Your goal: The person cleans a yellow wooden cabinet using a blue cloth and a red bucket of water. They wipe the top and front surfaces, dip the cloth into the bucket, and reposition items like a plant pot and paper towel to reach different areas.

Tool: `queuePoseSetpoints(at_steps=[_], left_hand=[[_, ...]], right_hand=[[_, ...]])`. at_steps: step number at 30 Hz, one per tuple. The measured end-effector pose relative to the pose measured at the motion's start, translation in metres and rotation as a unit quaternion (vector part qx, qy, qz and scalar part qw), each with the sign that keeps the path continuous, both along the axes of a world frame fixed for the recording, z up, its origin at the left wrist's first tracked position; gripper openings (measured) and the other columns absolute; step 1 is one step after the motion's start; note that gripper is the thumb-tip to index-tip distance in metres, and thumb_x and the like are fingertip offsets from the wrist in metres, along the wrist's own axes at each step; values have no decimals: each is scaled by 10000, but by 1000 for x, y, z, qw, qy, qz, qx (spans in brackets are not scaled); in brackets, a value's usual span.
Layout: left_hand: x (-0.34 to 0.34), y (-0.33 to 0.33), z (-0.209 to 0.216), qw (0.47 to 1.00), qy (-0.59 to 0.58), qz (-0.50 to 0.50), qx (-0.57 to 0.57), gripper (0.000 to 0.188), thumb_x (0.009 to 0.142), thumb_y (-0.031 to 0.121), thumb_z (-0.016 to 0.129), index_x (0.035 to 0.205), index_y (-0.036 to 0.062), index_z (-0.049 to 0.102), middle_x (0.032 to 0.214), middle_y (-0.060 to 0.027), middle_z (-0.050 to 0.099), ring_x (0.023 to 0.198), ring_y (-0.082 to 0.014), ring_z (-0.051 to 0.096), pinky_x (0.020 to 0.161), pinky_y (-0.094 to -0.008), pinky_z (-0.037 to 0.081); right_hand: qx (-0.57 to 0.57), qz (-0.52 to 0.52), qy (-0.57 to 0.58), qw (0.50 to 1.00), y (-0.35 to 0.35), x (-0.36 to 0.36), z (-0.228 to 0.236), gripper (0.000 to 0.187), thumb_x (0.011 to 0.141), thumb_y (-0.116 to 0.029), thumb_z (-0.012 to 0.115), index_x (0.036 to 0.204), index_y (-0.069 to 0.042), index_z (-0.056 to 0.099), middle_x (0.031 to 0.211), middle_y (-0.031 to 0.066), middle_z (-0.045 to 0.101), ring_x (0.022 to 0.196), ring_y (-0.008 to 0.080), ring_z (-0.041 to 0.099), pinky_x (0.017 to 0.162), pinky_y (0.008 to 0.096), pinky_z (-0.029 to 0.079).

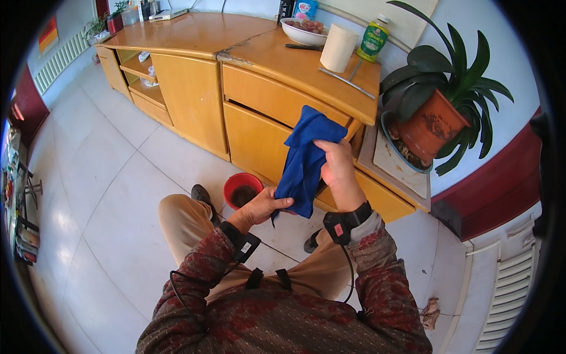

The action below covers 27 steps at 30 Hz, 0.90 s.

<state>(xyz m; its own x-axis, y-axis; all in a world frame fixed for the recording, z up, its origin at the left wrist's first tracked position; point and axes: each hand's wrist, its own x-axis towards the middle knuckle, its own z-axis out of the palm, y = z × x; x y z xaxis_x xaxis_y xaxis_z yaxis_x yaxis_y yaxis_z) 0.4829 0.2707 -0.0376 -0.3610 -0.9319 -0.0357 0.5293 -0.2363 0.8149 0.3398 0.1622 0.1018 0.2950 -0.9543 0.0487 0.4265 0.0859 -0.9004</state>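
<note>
A blue cloth (303, 159) hangs folded between my two hands, in front of the wooden cabinet (191, 97). My left hand (264, 207) grips its lower left edge, thumb on top. Higher up, my right hand (337, 166) pinches the cloth's right side near its upper end. On the floor just beyond my left hand stands a red bucket (227, 190) with murky brown water in it. Each wrist wears a black strapped device with a cable.
On the cabinet top are a paper roll (339, 48), a T-shaped metal tool (348, 81), a green-labelled bottle (373, 39) and a white bowl (303, 32) of fruit. To the right a potted plant (433, 127) leans outward. A white radiator (507, 298) lines the right wall.
</note>
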Motion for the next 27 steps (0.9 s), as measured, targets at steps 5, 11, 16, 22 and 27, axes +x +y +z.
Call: queuePoseSetpoints(at_steps=[5, 11, 16, 22, 27], left_hand=[[12, 11, -4, 999, 13, -38, -15, 570, 1005, 392, 508, 1406, -1, 409, 1329, -200, 555, 1214, -361, 562, 960, -491, 501], [2, 7, -20, 987, 128, 14, 101, 575, 1038, 429, 405, 1395, -21, 419, 1335, -205, 551, 1194, -351, 579, 965, -462, 506], [-10, -1, -20, 975, 162, 52, 142, 644, 1023, 531, 345, 1385, 7, 442, 1323, -187, 565, 1201, -319, 571, 1015, -466, 466], [1, 2, -17, 931, 315, 119, 139, 603, 1003, 512, 422, 1388, 48, 449, 1326, -140, 573, 1214, -320, 560, 1080, -456, 411], [7, 9, -22, 966, 226, 88, 85, 590, 974, 357, 557, 1403, -23, 417, 1358, -200, 543, 1219, -347, 564, 1082, -459, 417]], right_hand=[[67, -25, -23, 997, -23, -8, -15, 327, 808, 51, 646, 1132, 12, 658, 1096, 100, 692, 995, 247, 665, 895, 375, 528], [43, -9, -39, 998, -22, -2, -47, 313, 812, 45, 653, 1124, 17, 657, 1105, 92, 689, 1008, 230, 656, 901, 350, 515], [-81, 27, 71, 994, -11, 3, -74, 328, 821, -8, 679, 1146, 25, 658, 1098, 72, 682, 972, 129, 621, 854, 278, 488], [-551, 162, 359, 736, 32, -24, -99, 528, 725, 30, 598, 1248, -38, 606, 1291, 117, 589, 1284, 287, 491, 1033, 391, 404], [-380, 111, 300, 868, 20, -47, -106, 529, 803, -44, 654, 1320, -34, 545, 1382, 128, 524, 1331, 264, 441, 1074, 355, 364]])
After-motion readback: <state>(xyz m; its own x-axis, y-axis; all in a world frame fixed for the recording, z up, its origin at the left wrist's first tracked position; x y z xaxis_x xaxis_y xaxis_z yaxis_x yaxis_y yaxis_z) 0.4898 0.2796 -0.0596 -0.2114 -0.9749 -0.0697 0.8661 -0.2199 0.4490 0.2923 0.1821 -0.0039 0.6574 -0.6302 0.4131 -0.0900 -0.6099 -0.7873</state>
